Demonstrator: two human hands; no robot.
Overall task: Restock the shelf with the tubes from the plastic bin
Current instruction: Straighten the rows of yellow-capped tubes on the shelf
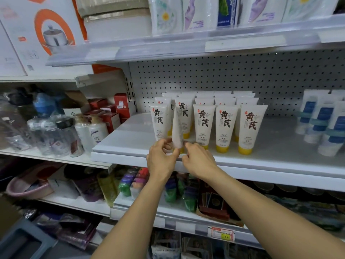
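Several white tubes with yellow caps (225, 126) stand cap-down in rows on the white shelf (130, 144), printed fronts facing me. One more tube (177, 128) stands at the shelf's front edge, turned edge-on. My left hand (162, 159) pinches its lower end from the left. My right hand (197, 159) holds it from the right, fingers curled at its base. The yellow cap is mostly hidden behind my fingers. A grey-blue plastic bin (20, 240) shows at the bottom left corner.
Blue-and-white tubes (321, 124) stand at the right of the same shelf. Bottles and red boxes (112, 113) fill the shelf section to the left. Another shelf (186, 47) hangs close above, and stocked shelves lie below.
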